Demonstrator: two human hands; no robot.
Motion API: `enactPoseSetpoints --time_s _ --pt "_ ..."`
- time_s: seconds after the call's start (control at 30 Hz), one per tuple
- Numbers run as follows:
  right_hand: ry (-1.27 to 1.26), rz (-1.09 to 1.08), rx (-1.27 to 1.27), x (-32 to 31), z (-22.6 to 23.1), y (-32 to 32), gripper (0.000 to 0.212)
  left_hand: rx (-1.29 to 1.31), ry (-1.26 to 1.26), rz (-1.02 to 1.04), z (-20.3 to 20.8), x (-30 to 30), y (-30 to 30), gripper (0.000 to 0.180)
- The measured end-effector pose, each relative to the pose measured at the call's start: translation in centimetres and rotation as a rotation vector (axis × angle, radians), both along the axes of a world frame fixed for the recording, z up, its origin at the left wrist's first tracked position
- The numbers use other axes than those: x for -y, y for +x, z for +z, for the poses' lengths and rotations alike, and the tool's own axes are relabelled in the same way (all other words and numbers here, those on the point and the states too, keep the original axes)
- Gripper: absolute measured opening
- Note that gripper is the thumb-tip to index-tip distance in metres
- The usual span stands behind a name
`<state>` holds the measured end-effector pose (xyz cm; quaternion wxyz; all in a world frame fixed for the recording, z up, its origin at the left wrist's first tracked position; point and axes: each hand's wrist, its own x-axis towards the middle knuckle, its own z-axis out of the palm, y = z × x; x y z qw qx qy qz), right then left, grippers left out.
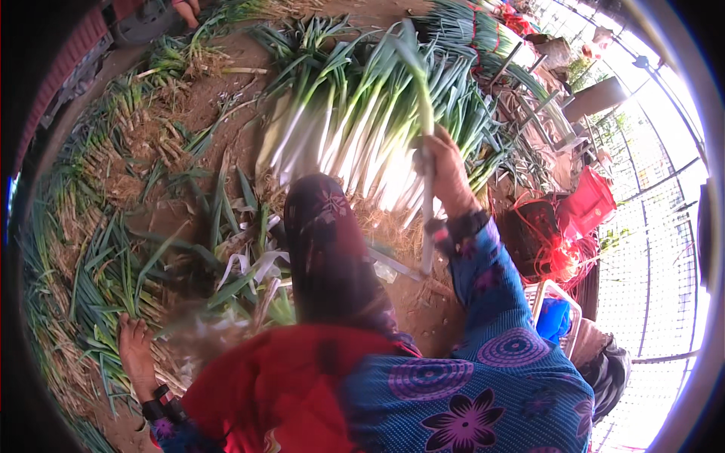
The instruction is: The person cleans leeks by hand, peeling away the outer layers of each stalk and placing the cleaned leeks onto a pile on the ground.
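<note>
My right hand is closed around a single leek, raised over a row of other leeks; its green top points away from me. That row of leeks lies side by side on the ground, white stems and roots toward me, green leaves at the far side. On the left, my left hand reaches down to a long heap of unsorted leeks. Its fingers are slightly apart and touch the leaves at the heap's edge.
Loose leaves and peelings litter the soil by my knee. Tied leek bundles lie at the far right. Red plastic strings and a white basket with a blue thing stand near a wire-mesh fence. Another person's hand shows at top left.
</note>
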<state>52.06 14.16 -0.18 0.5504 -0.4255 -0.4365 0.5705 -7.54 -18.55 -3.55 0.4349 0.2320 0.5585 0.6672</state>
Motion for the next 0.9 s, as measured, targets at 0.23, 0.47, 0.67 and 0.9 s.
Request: enactPoseSetpoints --time_s 0.23,0.47,0.67,0.9 --pt "-0.053 -0.473 0.632 -7.7 -14.1 7.7 0.060 0.043 0.012 0.071 -1.6 5.8 -3.2 0.046" --pt "0.342 0.238 0.233 -3.2 0.1 -17.0 0.031 -0.149 0.065 0.127 3.2 7.9 -4.2 0.046" --pt "0.290 0.936 0.290 4.8 1.0 -35.4 0.024 0.154 0.269 0.470 6.0 5.3 -3.7 0.026" --pt "-0.351 1.195 0.299 13.4 -14.7 -48.5 0.016 0.153 0.256 0.794 2.6 6.9 -5.3 0.011"
